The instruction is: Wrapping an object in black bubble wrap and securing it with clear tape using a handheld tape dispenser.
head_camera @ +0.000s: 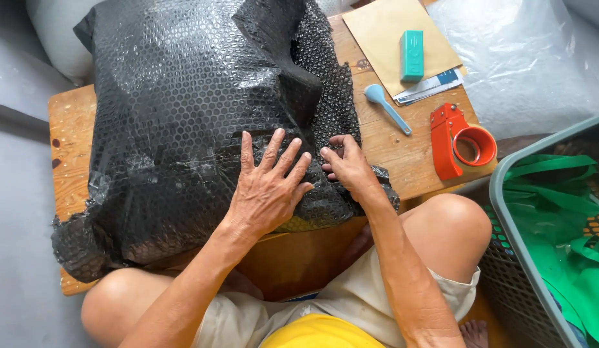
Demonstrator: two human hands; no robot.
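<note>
Under the left hand (267,187), spread flat, lies black bubble wrap (183,109); the right hand (347,166) pinches its edge, tape dispenser (460,142) beyond.

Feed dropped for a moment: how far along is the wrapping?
The bulky parcel in black bubble wrap looks covered on top. Left hand presses the wrap flat; right hand pinches its loose edge. The orange tape dispenser lies untouched, so that edge looks unsealed.

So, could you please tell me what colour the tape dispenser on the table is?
The tape dispenser is orange-red, seen best in the head view.
</note>
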